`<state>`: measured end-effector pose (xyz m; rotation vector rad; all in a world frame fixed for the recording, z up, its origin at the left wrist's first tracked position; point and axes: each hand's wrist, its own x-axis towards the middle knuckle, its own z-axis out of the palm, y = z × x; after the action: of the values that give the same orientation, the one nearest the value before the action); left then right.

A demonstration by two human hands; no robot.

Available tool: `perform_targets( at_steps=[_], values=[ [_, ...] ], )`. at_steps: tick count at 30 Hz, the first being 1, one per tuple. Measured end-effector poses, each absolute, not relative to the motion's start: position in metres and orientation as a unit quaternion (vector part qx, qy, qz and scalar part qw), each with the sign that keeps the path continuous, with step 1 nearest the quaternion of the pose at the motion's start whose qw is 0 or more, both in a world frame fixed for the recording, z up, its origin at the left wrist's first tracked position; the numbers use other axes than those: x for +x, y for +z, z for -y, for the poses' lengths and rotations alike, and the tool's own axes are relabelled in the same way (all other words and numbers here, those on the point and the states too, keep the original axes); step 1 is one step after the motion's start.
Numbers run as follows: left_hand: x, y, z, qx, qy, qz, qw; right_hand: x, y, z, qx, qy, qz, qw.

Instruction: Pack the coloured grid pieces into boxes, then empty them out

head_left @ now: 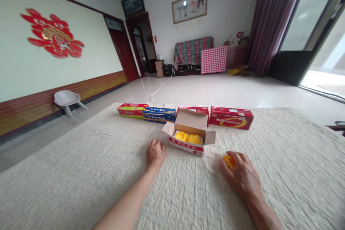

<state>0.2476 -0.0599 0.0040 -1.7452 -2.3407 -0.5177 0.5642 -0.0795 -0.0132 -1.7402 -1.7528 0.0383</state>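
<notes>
Brightly yellow toothed pieces (188,138) sit in an open carton (185,147).

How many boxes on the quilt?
5. Four in a row at the far side: red-and-yellow box, blue box, red box partly behind the open box, and a second red box. The open one sits nearer, holding yellow pieces.

I'm watching through one head-worn camera, looking forward and down from above the hands. The left hand (155,154) and right hand (239,172) sit near the lens at the bottom of the frame, the quilt (81,190) spreads ahead, and the wide view reaches the far wall (229,7) and curtain (272,25).
</notes>
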Motion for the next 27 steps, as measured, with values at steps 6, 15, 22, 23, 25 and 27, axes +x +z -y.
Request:
perform_targets(
  at_steps=[6, 15, 22, 23, 25, 27],
  values=[
    [0.253, 0.005, 0.061, -0.596, -0.158, 0.780, 0.108, 0.560, -0.011, 0.079, -0.667, 0.008, 0.666, 0.335],
    [0.243, -0.002, 0.059, -0.675, -0.190, 0.706, 0.097, 0.561, -0.014, 0.082, -0.654, -0.008, 0.673, 0.345],
    [0.233, -0.016, 0.053, -0.735, -0.246, 0.629, 0.061, 0.563, -0.015, 0.079, -0.644, -0.005, 0.693, 0.323],
    [0.232, -0.018, 0.052, -0.741, -0.250, 0.620, 0.057, 0.563, -0.015, 0.079, -0.645, -0.007, 0.694, 0.321],
    [0.231, -0.020, 0.051, -0.752, -0.257, 0.605, 0.049, 0.564, -0.017, 0.077, -0.644, -0.012, 0.695, 0.318],
    [0.230, -0.022, 0.050, -0.759, -0.262, 0.594, 0.044, 0.565, -0.020, 0.076, -0.640, -0.015, 0.699, 0.318]
  ],
)
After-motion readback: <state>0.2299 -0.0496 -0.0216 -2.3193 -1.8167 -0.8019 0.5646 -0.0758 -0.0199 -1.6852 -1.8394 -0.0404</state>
